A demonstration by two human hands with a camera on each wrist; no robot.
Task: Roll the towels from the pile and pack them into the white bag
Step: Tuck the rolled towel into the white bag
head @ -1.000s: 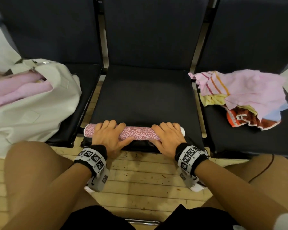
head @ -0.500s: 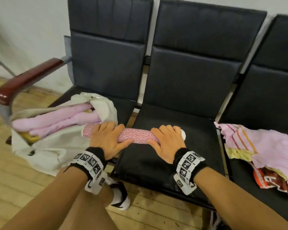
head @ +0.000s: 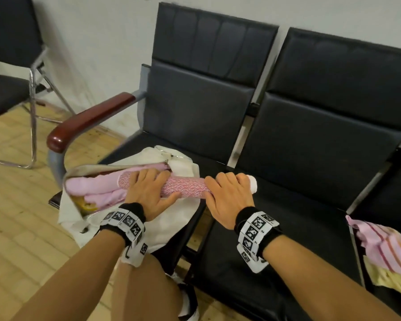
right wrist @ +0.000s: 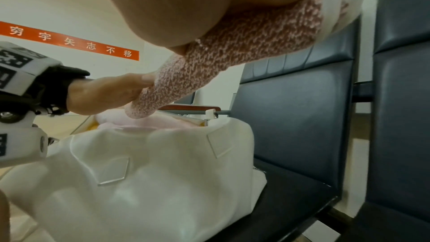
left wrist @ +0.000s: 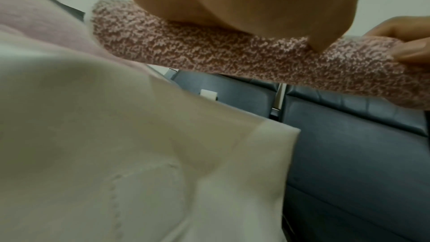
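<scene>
Over white bag (head: 171, 218) holding pink towels (head: 97, 188): both hands (head: 148, 193) (head: 227, 198) grip rolled towel (head: 188, 186).

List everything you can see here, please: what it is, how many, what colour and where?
rolled towel: one, pink speckled, held level above the bag's mouth
white bag: one, open, on the leftmost bench seat
towels in bag: pale pink rolls, number unclear
towel pile: pink striped and yellow, on the seat at the right edge
bench seats: black, along the wall
armrest: one, reddish brown, left end of bench
separate chair: one, black, far left
left hand: grips the roll's left part
right hand: grips its right end
</scene>
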